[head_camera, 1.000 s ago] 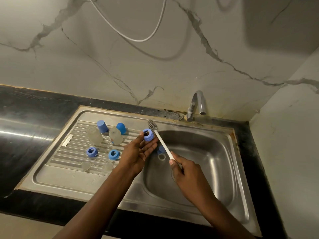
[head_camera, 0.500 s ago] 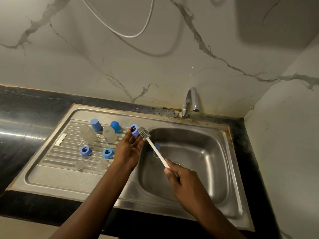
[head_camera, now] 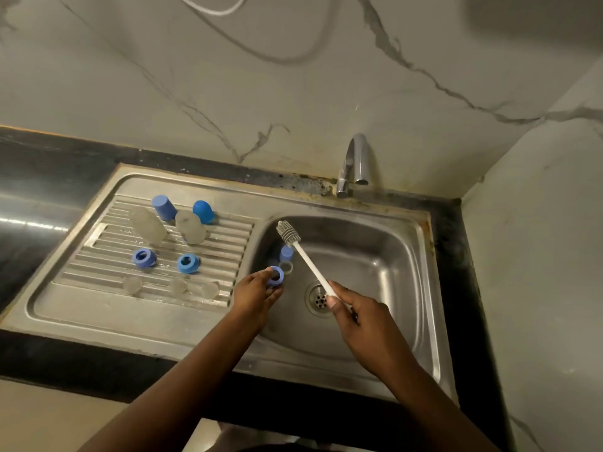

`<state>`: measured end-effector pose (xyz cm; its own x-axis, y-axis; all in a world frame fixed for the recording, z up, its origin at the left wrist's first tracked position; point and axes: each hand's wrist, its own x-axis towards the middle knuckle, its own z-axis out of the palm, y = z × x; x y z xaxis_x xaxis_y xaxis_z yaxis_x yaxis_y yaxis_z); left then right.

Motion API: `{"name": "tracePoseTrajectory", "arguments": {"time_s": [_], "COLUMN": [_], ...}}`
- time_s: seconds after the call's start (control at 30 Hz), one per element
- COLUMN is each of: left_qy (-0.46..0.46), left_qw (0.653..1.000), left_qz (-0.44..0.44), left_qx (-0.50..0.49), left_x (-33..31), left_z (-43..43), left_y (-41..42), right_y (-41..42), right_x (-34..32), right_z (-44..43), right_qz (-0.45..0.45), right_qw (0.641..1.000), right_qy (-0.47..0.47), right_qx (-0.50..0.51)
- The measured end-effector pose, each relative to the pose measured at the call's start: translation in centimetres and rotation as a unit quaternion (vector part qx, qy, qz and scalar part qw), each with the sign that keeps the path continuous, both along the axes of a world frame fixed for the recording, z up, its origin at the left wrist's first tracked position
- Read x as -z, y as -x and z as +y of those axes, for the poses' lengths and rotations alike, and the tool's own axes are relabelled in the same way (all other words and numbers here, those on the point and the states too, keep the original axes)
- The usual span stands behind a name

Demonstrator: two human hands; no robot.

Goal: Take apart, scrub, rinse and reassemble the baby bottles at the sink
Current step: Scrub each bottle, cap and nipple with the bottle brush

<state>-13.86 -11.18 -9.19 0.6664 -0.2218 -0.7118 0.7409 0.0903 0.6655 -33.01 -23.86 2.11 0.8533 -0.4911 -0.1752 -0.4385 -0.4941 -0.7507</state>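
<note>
The left hand (head_camera: pixel 257 296) pinches the blue plastic screw ring (head_camera: pixel 275 276) at nine o'clock of the steel basin (head_camera: pixel 391 256). The right hand (head_camera: pixel 362 324) clasps the white-handled grey bristle brush (head_camera: pixel 305 256), pointing eleven o'clock. Ideally thread bristles through, twisting.

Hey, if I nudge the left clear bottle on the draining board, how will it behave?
The left clear bottle is probably light: it looks like empty plastic. Being round, it may roll or tip on the ridged draining board. It might be slippery if wet.
</note>
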Motion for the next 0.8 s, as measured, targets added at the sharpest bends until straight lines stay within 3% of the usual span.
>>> {"name": "tracePoseTrajectory", "arguments": {"time_s": [0.43, 0.8], "left_qy": [-0.231, -0.374], "left_qw": [0.965, 0.881], "left_qz": [-0.060, -0.168], "left_qx": [0.110, 0.235], "left_x": [9.2, 11.9], "left_z": [-3.8, -4.6], "left_y": [0.7, 0.0], "right_y": [2.5, 2.9], "right_x": [5.6, 7.7], "right_z": [-3.2, -4.7], "right_qz": [-0.015, -0.002], "right_qw": [1.000, 0.999], "right_qy": [-0.012, -0.015], "right_qx": [-0.004, -0.030]}}
